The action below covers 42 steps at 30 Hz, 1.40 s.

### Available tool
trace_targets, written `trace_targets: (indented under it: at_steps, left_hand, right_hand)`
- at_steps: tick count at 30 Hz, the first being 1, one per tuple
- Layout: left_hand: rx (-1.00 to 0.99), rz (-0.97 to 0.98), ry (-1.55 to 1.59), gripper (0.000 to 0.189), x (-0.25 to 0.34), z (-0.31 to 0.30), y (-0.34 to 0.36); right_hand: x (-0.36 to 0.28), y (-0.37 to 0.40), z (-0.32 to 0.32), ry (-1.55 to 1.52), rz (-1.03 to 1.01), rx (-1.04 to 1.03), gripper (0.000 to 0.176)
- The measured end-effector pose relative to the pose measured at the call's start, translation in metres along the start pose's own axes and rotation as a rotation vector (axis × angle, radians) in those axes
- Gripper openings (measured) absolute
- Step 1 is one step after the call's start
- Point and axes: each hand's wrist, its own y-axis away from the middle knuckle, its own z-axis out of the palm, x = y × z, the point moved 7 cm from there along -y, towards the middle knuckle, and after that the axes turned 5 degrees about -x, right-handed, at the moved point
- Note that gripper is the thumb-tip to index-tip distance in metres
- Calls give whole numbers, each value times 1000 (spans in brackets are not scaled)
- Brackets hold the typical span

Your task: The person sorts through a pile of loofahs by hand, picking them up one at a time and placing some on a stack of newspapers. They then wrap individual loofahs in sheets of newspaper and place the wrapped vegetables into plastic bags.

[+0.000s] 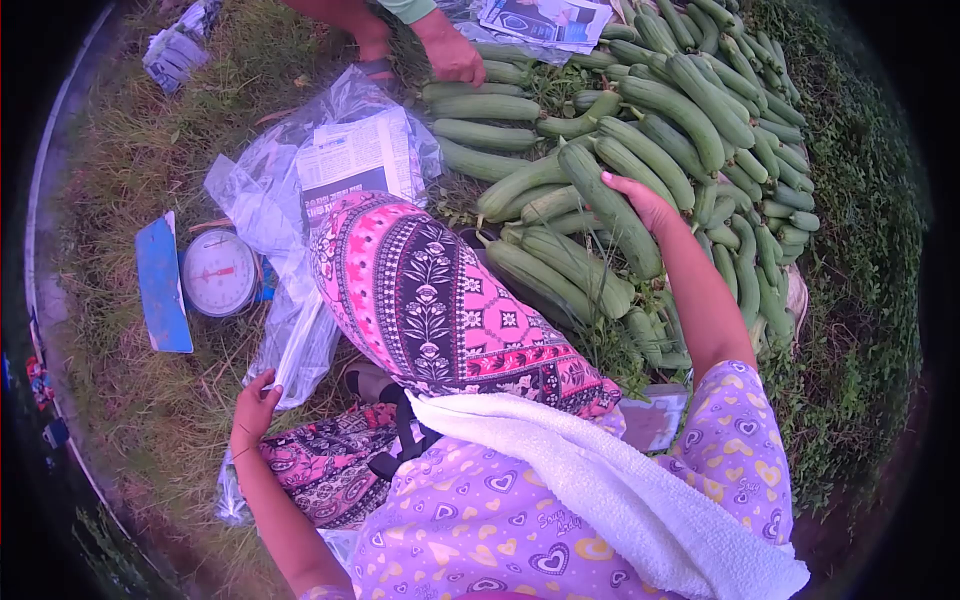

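Observation:
My right hand [648, 203] is closed round a long green luffa [607, 208], which lies slanted over other luffas at the near edge of the pile. Its thumb shows on the luffa's upper side. At the lower left, my left hand [255, 408] has its fingers bent at the edge of a clear plastic bag [300, 340] and seems to pinch it. Sheets of newspaper [358, 160] lie on the plastic in front of my patterned trousers. Several more luffas [545, 275] lie just below the one in my right hand.
A round dial scale [220, 272] with a blue pan [162, 283] stands on the grass at left. The big luffa pile [690, 100] fills the upper right. Another person's hand [452, 50] touches a luffa at the top. A white towel [600, 470] hangs across my lap.

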Motion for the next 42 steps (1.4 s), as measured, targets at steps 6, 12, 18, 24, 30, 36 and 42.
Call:
trace_targets:
  at_steps: [6, 12, 18, 24, 30, 36, 42]
  left_hand:
    - [37, 16, -50, 48, -11, 0, -2]
    - [18, -58, -40, 47, -6, -3, 0]
    - [53, -44, -7, 47, 6, -6, 1]
    - [-35, -128, -27, 48, 0, -1, -5]
    - [15, -44, -16, 48, 9, -9, -15]
    - [12, 30, -31, 48, 21, -15, -27]
    - [-2, 41, -49, 49, 35, -12, -28]
  right_hand:
    - [-25, -36, 33, -66, -42, -103, 56]
    - [-127, -133, 124, 1333, -534, 193, 68]
    - [-112, -205, 178, 1771, -698, 538, 50]
    - [-86, -193, 168, 1534, -761, 601, 51]
    - [-102, -52, 89, 1160, -918, 708, 41]
    - [-62, 85, -73, 964, -726, 1086, 30]
    - [-19, 132, -133, 902, -589, 1186, 29]
